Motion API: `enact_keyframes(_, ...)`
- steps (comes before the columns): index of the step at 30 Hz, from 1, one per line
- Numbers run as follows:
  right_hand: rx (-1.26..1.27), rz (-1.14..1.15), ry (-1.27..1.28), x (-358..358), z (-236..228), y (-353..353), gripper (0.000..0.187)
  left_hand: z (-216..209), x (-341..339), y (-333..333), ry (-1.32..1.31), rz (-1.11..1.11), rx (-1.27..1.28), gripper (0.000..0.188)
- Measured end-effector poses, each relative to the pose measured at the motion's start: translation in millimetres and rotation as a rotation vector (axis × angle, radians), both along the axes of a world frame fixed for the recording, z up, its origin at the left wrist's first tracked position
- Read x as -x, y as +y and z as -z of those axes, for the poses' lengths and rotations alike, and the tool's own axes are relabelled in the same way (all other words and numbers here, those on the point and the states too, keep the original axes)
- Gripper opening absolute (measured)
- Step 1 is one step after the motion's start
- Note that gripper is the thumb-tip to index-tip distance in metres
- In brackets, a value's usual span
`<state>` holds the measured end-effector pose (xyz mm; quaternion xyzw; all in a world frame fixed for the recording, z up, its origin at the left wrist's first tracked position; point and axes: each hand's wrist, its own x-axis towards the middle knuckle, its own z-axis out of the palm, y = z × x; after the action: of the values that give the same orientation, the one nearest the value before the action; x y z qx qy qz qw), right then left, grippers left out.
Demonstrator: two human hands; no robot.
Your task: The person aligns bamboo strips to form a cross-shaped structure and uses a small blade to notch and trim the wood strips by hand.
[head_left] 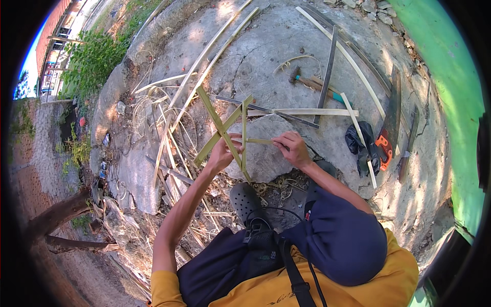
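Note:
My left hand (223,153) is closed around a frame of crossed bamboo strips (210,111), gripping it near the crossing. Two of the flat greenish strips form an X, and a third upright strip (244,128) runs beside the X on its right. My right hand (292,148) pinches the right end of a short, thin bamboo strip (260,141). The left end of this strip meets the upright one; whether it is tied or woven there I cannot tell. Below the frame lies a large flat stone (273,158), in front of my grey clog (246,201).
A hammer (302,80), a hand saw (391,123) with an orange handle and a black plastic bag (354,139) lie to the right. Long pale strips (215,48) and dark bars (327,74) cross the concrete. Loose bamboo shavings (153,107) are heaped on the left, near a green wall (445,56) opposite.

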<state>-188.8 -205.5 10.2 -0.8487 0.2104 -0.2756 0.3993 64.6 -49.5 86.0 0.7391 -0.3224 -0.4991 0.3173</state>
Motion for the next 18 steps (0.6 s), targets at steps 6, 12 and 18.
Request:
enact_keyframes(6,0.003,0.003,-0.006,-0.9,-1.7,0.2,0.014,-3.8,0.8,-0.7,0.001,-0.007,-0.007,0.053)
enact_keyframes(12,-0.005,0.003,0.004,-0.3,-1.2,0.1,0.014,-4.5,1.7,-1.4,0.002,-0.009,-0.009,0.053)
enact_keyframes(18,-0.012,0.011,-0.002,-1.3,-5.7,0.9,0.013,-2.1,1.0,0.1,-0.007,-0.001,-0.01,0.052)
